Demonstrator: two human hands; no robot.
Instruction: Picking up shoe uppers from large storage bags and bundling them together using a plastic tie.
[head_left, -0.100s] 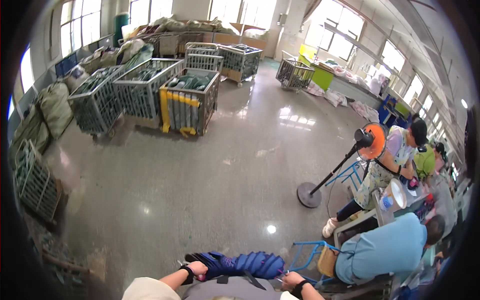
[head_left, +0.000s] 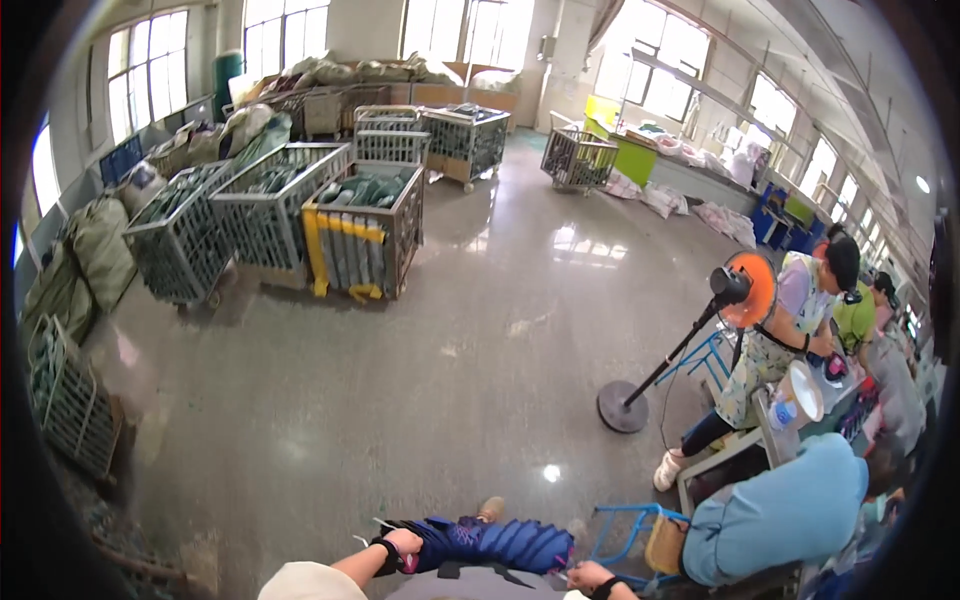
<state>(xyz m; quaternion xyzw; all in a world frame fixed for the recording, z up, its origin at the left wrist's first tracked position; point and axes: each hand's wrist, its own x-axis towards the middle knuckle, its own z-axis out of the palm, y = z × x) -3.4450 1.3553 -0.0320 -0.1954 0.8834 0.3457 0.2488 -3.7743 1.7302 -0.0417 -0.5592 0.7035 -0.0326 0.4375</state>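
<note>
A long bundle of dark blue pleated cloth lies crosswise in front of my body at the lower edge. My left hand is closed on its left end, where a thin pale rod sticks out and a bit of pink shows under the fingers. At the right end my right hand is closed too, beside a small pale tip of the bundle. The lower picture edge cuts off part of my right forearm. Both wrists wear black bands.
A tan shoe shows just beyond the bundle. At right stand a blue-framed chair, a person in light blue, an orange floor fan and a worktable with people. Slatted carts of green goods stand far left.
The view has tilted upward slightly, so the room sits lower in it. The bundle and both hands have shifted a little right, and the tan shoe has come into sight.
</note>
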